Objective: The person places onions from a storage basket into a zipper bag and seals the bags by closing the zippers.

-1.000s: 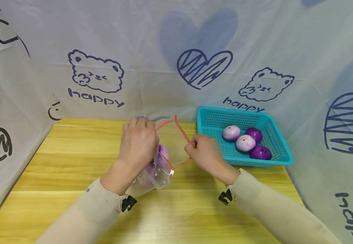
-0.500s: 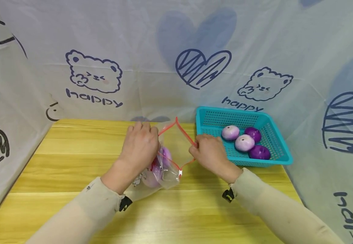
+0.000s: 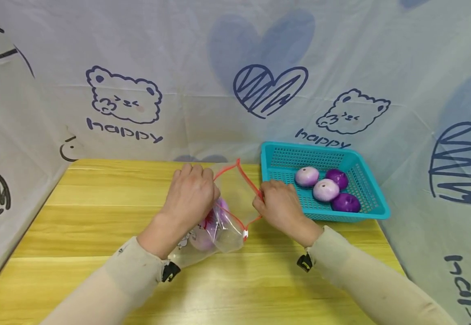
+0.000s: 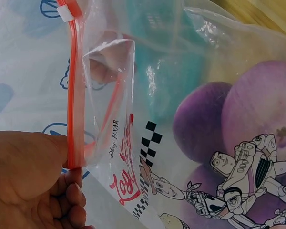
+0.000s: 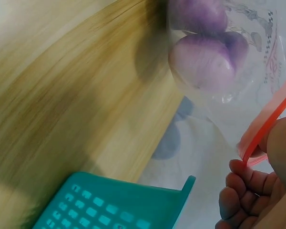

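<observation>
Evidently, the tabletop [image 3: 97,198] bears a teal basket [image 3: 367,185]; left of it, a clear bag [image 3: 229,237] gapes.
Left hand [image 3: 190,194] and right hand [image 3: 280,203] each pinch its red rim [image 3: 246,174] from opposite sides, seemingly to spread it; bagged onions [image 4: 267,105] probably weigh it down; basket walls likely stop four loose onions [image 3: 326,190] rolling; the white slider [image 3: 245,234] sits at the rim's near corner.

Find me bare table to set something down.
Bare: the table between its left edge and the left sleeve, and between that and the right sleeve, in front of the bag. Crowded: the middle, where the left hand and right hand hold the bag, and far right, under the basket.
</observation>
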The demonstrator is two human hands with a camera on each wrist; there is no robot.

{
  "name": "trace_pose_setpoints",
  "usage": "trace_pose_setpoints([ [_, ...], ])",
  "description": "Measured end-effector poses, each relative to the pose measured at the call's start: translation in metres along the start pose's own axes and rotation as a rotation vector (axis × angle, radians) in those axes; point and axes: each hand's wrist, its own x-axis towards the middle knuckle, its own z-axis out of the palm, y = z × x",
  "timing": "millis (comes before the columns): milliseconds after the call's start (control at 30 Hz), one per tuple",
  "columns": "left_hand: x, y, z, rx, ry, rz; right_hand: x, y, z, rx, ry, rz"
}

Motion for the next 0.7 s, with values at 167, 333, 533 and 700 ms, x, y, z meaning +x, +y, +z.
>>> trace_pose_setpoints([
  [167,0.000,0.000,0.000,0.002,-0.016,-0.008,0.000,0.001,0.000,-0.016,0.020,-0.034],
  [333,-0.001,0.000,0.000,-0.012,-0.068,-0.046,0.000,0.004,-0.003,-0.030,0.049,-0.077],
  [533,-0.001,-0.002,0.000,-0.033,-0.085,-0.066,0.001,0.010,-0.007,-0.039,0.131,-0.142],
  [700,-0.002,-0.002,0.000,-0.052,-0.111,-0.079,0.003,0.019,-0.014,-0.076,0.199,-0.201],
])
